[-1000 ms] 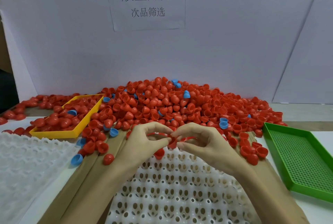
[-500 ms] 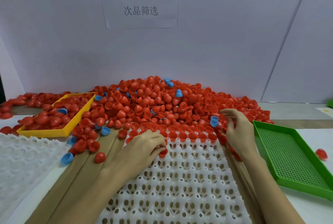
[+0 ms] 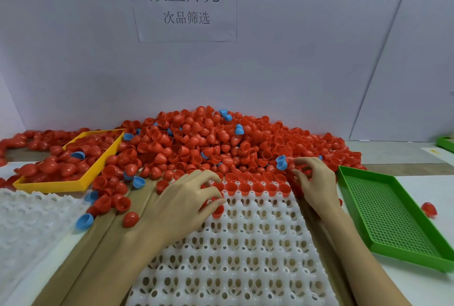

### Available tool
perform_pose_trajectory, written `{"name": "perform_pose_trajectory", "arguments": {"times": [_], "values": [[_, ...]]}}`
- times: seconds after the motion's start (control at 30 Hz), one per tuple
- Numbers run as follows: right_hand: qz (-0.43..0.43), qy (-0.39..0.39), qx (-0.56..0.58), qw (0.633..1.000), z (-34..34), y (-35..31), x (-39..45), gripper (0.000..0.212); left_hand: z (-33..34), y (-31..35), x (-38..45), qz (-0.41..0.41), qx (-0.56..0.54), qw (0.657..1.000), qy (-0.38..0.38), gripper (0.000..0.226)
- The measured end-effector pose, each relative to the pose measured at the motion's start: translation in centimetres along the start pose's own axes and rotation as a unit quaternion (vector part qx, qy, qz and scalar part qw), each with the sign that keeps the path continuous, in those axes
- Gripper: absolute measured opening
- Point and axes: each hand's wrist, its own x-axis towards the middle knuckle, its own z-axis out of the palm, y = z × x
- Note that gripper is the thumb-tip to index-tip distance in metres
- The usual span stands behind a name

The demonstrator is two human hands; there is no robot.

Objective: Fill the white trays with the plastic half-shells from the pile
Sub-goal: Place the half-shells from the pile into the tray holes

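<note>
The left hand (image 3: 186,203) lies palm down over the far left part of the white tray (image 3: 245,256), fingers curled round a red shell (image 3: 217,210) that it holds at a tray cell in the second row; more red shows under the fingers. The right hand (image 3: 313,182) reaches past the tray's far right corner to the edge of the pile (image 3: 221,143), fingers bent and a little apart among the shells; whether they grip one cannot be told. The tray is white with rows of oval holes, and one row of red shells (image 3: 258,188) sits open side up along its far edge. The pile is mostly red half-shells with a few blue ones, heaped against the wall behind the tray. A yellow tray (image 3: 73,184) half full of red shells sits to the left, a green perforated tray (image 3: 393,219) to the right, and a second white tray (image 3: 27,222) at near left. One red shell (image 3: 429,208) lies alone beyond the green tray.
</note>
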Motion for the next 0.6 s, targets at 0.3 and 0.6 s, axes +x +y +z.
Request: {"name": "perform_pose_trajectory", "arguments": {"times": [0.3, 0.6], "values": [[0.047, -0.028, 0.305, 0.951, -1.1, -3.8, -0.8, 0.024, 0.1, 1.0, 0.3, -0.053, -0.087, 0.994, 0.043, 0.024], [0.104, -0.307, 0.493, 0.807, -0.6, -8.8, -3.1, 0.027, 0.1, 2.6, 0.5, -0.036, -0.204, 0.978, 0.038, 0.039]]}}
